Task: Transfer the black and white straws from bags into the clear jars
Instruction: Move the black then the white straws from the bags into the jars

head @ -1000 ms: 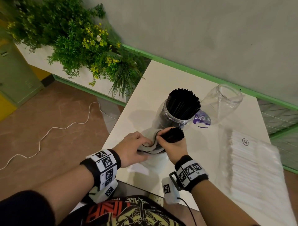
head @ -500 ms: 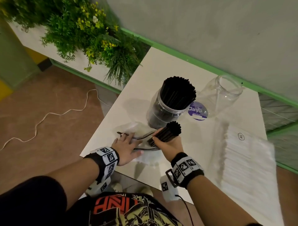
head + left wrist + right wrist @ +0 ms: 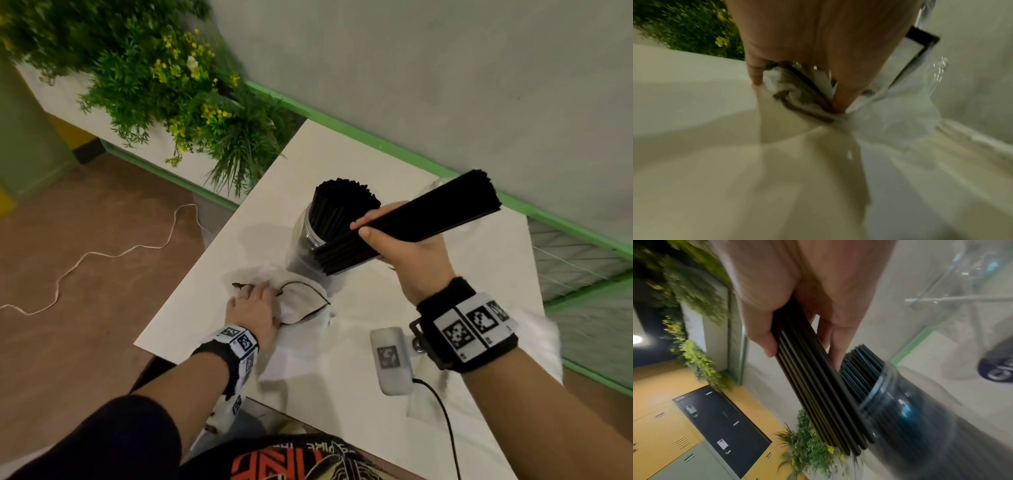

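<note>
Straws (image 3: 428, 212) clamped in the right hand (image 3: 411, 253) mid-frame, beside the full jar (image 3: 301, 240); left hand (image 3: 255, 308) pinches the bag (image 3: 301, 305) on the tabletop (image 3: 291, 178)

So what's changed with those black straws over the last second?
The right hand drew its bundle of black straws out of the bag and lifted it, tilted, beside the jar. The left hand still holds the bag on the table; the jar stayed put.
</note>
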The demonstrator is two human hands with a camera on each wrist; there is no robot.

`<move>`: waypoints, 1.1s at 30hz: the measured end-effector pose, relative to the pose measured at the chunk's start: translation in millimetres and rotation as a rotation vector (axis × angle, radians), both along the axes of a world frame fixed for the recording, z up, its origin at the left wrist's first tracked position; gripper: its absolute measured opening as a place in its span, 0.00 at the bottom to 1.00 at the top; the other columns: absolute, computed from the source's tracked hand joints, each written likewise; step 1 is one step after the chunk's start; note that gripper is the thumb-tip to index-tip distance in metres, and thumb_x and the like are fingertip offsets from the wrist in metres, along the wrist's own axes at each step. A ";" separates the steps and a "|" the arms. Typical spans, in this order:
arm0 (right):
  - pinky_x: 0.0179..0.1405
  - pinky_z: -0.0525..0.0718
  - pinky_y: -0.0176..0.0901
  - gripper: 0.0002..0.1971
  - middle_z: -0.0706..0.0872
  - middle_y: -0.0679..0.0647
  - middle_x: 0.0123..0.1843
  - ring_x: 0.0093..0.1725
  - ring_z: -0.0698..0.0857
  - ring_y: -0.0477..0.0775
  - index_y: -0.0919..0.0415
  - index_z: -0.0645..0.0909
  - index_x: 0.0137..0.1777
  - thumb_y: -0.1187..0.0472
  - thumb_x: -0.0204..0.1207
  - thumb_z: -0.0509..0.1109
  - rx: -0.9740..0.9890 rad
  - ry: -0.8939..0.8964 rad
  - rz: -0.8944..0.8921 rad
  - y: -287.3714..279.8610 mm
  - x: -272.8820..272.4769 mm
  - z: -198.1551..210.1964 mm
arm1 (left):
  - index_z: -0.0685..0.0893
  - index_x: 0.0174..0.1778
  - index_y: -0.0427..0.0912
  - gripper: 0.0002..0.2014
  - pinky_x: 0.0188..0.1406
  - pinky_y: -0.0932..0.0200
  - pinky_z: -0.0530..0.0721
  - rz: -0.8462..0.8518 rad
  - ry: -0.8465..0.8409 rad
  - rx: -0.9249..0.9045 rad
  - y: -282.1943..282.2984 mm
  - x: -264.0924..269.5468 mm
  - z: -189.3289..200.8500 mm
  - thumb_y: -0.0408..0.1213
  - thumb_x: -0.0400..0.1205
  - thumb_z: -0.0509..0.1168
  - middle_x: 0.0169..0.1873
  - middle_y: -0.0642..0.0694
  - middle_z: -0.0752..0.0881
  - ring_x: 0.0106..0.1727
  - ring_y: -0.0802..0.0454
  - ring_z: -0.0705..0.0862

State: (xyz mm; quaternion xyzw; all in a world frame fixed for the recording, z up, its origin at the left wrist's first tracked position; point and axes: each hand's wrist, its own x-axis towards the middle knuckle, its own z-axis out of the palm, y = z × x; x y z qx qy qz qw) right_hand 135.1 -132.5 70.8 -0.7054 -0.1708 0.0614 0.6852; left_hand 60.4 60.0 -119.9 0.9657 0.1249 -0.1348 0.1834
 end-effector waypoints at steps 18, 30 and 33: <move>0.54 0.87 0.42 0.04 0.91 0.56 0.45 0.49 0.89 0.50 0.64 0.88 0.45 0.69 0.71 0.77 -0.371 -0.040 0.079 21.6 64.5 14.9 | 0.75 0.63 0.69 0.23 0.60 0.49 0.70 -0.327 -0.005 0.041 57.7 22.6 91.9 0.65 0.72 0.66 0.60 0.59 0.71 0.64 0.53 0.70; 0.57 0.84 0.43 0.15 0.90 0.53 0.50 0.52 0.89 0.49 0.60 0.84 0.54 0.66 0.67 0.81 -0.272 0.029 -0.099 23.7 65.0 -8.2 | 0.80 0.59 0.55 0.16 0.40 0.76 0.72 -0.274 -0.534 -0.565 33.2 92.4 143.0 0.41 0.77 0.72 0.46 0.60 0.77 0.42 0.63 0.79; 0.60 0.81 0.42 0.25 0.87 0.52 0.57 0.58 0.85 0.48 0.57 0.78 0.64 0.58 0.68 0.82 -0.309 -0.019 -0.118 16.4 69.6 -4.6 | 0.81 0.61 0.54 0.18 0.41 0.73 0.75 -0.287 -0.517 -0.638 25.2 106.2 154.5 0.39 0.76 0.73 0.46 0.56 0.81 0.40 0.59 0.82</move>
